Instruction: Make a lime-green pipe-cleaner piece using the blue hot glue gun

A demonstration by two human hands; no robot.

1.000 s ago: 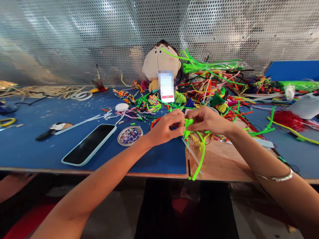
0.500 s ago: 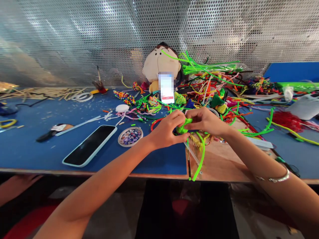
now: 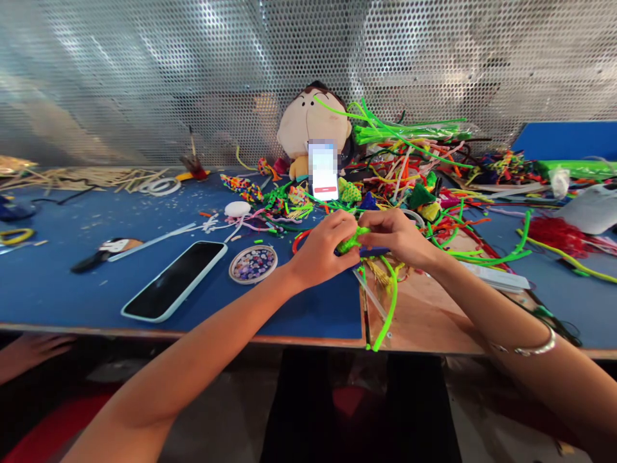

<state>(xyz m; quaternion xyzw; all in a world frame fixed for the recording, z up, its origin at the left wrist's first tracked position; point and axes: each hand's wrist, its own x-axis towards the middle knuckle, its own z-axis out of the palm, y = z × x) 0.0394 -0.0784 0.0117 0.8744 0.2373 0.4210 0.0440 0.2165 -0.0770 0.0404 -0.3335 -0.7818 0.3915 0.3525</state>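
Between my two hands is a small bright-green fuzzy piece of bent pipe cleaners (image 3: 351, 240). My left hand (image 3: 321, 251) is closed around its left side, thumb below and fingers curled above. At its right end, my right hand (image 3: 398, 238) pinches it with thumb and fingers; the exact grip spot is partly covered. Just under the hands, a loose green pipe cleaner (image 3: 393, 302) curves down to the table's front edge, beside a clear thin stick (image 3: 372, 294) and yellow tassel-like threads (image 3: 378, 273).
Left of my hands lie a round dish of beads (image 3: 253, 264) and a phone (image 3: 176, 280). A lit phone (image 3: 324, 170) leans against a plush doll (image 3: 313, 122). Heaped pipe cleaners (image 3: 409, 167) fill the back right. Another person's hand (image 3: 36, 354) is at lower left.
Both hands stay in nearly the same place. The green piece has turned slightly between them, and my left thumb has drawn in and up a little.
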